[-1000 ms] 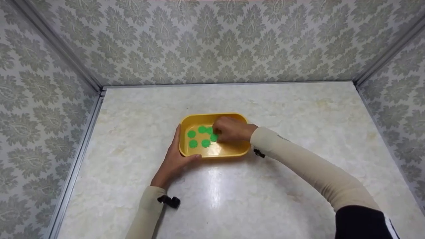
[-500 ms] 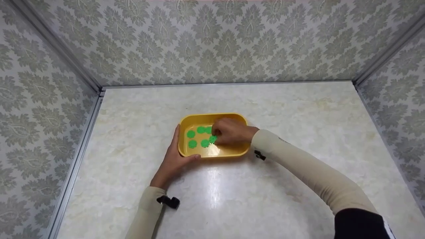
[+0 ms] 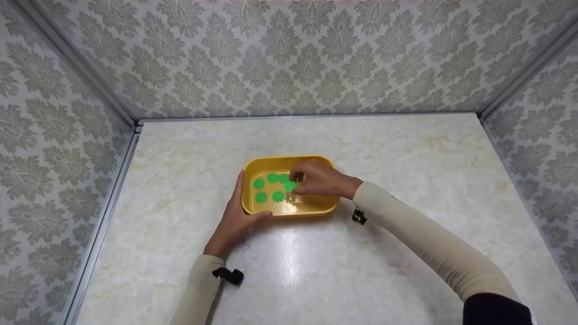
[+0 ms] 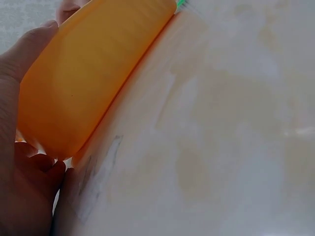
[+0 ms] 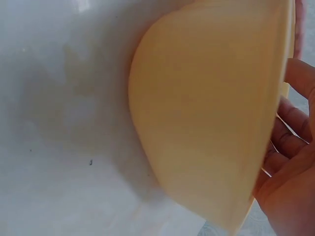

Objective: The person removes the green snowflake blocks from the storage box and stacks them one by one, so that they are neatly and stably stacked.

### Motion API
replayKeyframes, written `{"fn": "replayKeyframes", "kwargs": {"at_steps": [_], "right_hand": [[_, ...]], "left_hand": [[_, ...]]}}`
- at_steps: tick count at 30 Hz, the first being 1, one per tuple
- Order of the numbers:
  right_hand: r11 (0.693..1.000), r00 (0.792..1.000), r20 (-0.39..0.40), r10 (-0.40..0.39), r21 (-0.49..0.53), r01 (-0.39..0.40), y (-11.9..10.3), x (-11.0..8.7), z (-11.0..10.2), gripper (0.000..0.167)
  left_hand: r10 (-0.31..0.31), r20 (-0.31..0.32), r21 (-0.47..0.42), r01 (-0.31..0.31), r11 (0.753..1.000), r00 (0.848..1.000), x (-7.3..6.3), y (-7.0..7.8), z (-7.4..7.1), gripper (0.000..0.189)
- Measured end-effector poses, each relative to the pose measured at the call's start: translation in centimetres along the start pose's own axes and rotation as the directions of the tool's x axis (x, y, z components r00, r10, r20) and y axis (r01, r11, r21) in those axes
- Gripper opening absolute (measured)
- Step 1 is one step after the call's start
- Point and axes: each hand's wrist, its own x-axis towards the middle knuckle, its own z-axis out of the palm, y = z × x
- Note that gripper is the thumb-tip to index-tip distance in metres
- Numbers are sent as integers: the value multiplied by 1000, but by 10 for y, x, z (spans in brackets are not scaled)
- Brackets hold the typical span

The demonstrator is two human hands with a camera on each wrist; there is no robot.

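Several flat green discs with notched edges [image 3: 261, 197] lie on the floor of a shallow yellow plastic tray [image 3: 311, 209]. My left hand [image 3: 237, 219] grips the tray's left end, thumb over the near rim and fingers along the side; in the left wrist view the tray's outer wall [image 4: 93, 73] fills the space beside the thumb. My right hand [image 3: 320, 180] is inside the tray's right half, its thumb and forefinger apart and beside a green disc [image 3: 290, 186]. Seen from the right wrist, its loosely bent fingers [image 5: 290, 135] are above the rim. Part of the tray floor is hidden under this hand.
The tray stands on a pale marbled tabletop [image 3: 180, 180]. Patterned wall panels [image 3: 282, 58] enclose the table at the back and both sides, with metal framing [image 3: 97, 225] along the left edge.
My right thumb and forefinger have spread apart, and the right wrist has drawn slightly to the right. The disc near them has shifted slightly away from me. My left hand stays on the tray.
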Motion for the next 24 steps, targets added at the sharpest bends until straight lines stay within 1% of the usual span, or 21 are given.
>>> {"fn": "replayKeyframes", "kwargs": {"at_steps": [4,8,12,16,24], "right_hand": [[999,1000,-29,7,45,-5,0,-9,-4,25],[996,999,-41,22,92,-18,0,-17,-8,26],[991,998,-53,21,133,-14,-2,-25,-13,29],[989,997,-77,8,149,3,-4,-32,-16,31],[985,993,-119,1,173,19,-3,-47,-20,27]], "left_hand": [[-6,0,3,6,1000,1000,0,0,0,139],[-5,2,1,5,1000,1000,0,0,0,138],[-15,4,8,15,1000,1000,0,0,-1,138],[-23,4,13,23,1000,1000,0,0,-1,139],[-14,4,-3,14,1000,1000,-1,0,0,138]]}}
